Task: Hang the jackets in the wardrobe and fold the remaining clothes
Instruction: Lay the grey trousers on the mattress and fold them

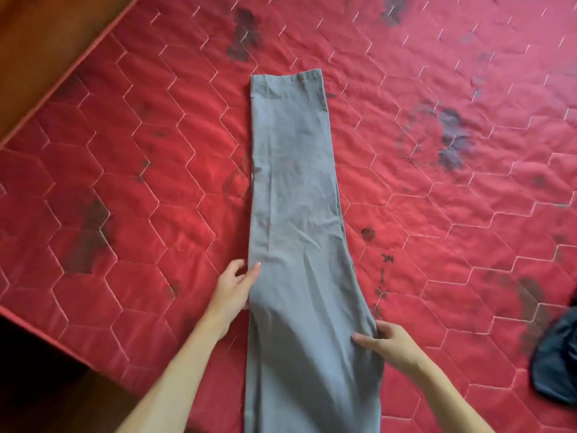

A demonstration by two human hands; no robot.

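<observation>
Here a red quilted mattress (131,170), blotched with dark stains, fills most of the view, and grey trousers (296,189) lie flat down its middle, folded lengthwise with the hems at the far end and the near end running out of the bottom of the frame. A dark garment (555,357) sits at the right edge, well apart from the trousers. The left hand (234,289) grips the trousers' left edge with some fingers tucked beneath the cloth, and the right hand (390,342) pinches the right edge, thumb on top.
</observation>
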